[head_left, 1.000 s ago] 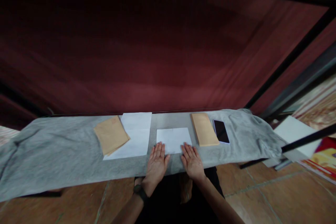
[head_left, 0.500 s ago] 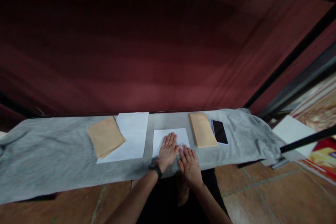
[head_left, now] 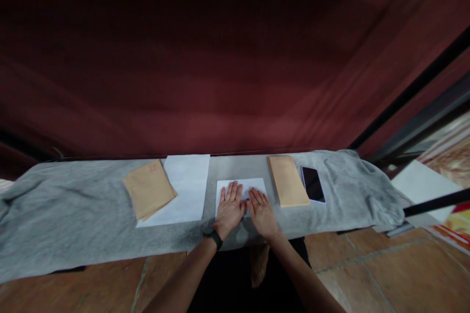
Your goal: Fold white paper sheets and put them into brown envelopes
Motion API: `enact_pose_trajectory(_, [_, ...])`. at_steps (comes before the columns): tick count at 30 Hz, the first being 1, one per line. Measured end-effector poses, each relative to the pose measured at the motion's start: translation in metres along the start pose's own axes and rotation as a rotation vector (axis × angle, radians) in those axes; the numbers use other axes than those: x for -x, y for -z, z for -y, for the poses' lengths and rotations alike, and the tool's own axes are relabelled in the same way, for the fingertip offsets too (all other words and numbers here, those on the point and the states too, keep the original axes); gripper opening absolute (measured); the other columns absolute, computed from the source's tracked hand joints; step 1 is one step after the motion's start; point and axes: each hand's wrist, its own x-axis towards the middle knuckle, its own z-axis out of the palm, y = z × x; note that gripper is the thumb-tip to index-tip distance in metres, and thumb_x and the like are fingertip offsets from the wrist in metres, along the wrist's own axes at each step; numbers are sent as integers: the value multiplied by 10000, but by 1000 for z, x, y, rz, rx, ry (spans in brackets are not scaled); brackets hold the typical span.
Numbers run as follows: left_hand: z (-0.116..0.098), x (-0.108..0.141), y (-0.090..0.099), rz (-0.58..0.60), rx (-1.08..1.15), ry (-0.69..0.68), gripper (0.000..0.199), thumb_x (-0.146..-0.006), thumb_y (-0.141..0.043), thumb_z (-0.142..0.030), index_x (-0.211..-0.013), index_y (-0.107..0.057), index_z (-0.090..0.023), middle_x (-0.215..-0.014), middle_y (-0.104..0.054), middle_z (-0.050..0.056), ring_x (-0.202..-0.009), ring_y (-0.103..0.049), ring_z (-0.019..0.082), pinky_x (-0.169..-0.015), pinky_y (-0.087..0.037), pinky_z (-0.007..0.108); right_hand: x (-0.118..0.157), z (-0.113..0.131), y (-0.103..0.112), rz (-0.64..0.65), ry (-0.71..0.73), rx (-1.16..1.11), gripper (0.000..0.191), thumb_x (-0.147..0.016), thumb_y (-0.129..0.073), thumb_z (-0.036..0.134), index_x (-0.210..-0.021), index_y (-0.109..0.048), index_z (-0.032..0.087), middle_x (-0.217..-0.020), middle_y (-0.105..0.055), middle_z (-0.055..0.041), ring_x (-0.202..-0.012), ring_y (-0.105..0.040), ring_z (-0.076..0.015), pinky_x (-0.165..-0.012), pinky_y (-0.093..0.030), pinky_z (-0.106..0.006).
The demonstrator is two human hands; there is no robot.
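Observation:
A folded sheet of white paper (head_left: 242, 185) lies on the grey cloth in front of me, partly covered by my hands. My left hand (head_left: 230, 210) presses flat on its left part, fingers stretched out, a dark watch on the wrist. On the right part rests my right hand (head_left: 261, 211), also flat with fingers extended. The thumbs are close together near the paper's middle. To the right lies a stack of brown envelopes (head_left: 288, 181). On the left, more brown envelopes (head_left: 150, 188) overlap larger white sheets (head_left: 189, 186).
A phone (head_left: 313, 184) lies beside the right envelope stack. The narrow bench is covered by a grey cloth (head_left: 81, 205). A dark red panel (head_left: 220, 83) rises behind it. Black bars (head_left: 411, 88) and a white board (head_left: 426, 188) stand at the right, over a tiled floor (head_left: 341, 264).
My right hand has moved up and further onto the paper, beside the left. The left hand has shifted slightly toward the paper's left edge. The view has moved a little.

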Motion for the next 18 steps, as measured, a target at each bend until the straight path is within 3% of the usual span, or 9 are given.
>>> enact_pose_trajectory(5, [2,0,-1,9,4,-7,564,-968,-352,-273,-1524,-354,-174,-1598,-342,96,-1506,-231,254,-1223,-177,543,-35,2,-12,45,16,84,465,-1036,-348,303,-1473,-470,201,-1544,-425,-94,-1446,-360,-249,-1180,-271,-467])
enact_pose_trajectory(9, [4,-4,-2,1,25,32,560,-967,-342,-255,-1523,-362,-189,-1589,-361,84,-1508,-223,250,-1227,-176,537,-37,-2,-20,16,-18,113,491,-1033,-359,342,-1503,-423,216,-1578,-361,-103,-1451,-347,-279,-1168,-266,-492])
enact_pose_trajectory(18, [15,-15,-1,-14,-7,167,583,-999,-310,-366,-1498,-385,-74,-1572,-370,154,-1495,-261,248,-1223,-228,451,-36,-4,-27,-66,-131,147,548,-1024,-400,380,-1504,-405,116,-1577,-332,-195,-1449,-340,-322,-1166,-253,-505])
